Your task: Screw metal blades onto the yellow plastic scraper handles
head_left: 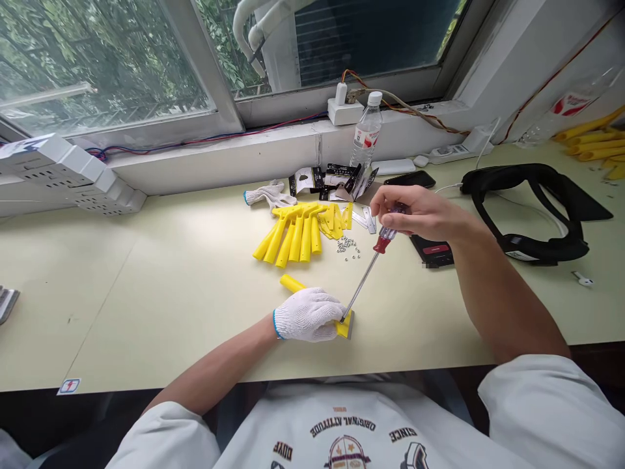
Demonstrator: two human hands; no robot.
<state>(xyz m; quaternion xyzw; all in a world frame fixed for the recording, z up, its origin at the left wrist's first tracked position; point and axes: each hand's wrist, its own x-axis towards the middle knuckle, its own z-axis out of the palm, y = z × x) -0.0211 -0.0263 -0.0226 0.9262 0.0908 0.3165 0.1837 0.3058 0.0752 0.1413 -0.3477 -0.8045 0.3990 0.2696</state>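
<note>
A white shirt is closest; toward 12 o'clock, the left hand curls tight around a yellow scraper, handle toward 10, blade toward 4. Bent right hand fingers grip a screwdriver. Farther toward 12, a bottle's filling is unclear.

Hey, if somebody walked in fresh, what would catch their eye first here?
Probably the bright yellow handles, bunched on the table beyond the gloved left hand. Next, the screwdriver, slanting from the bare right hand down to the yellow scraper the left hand grips.
</note>
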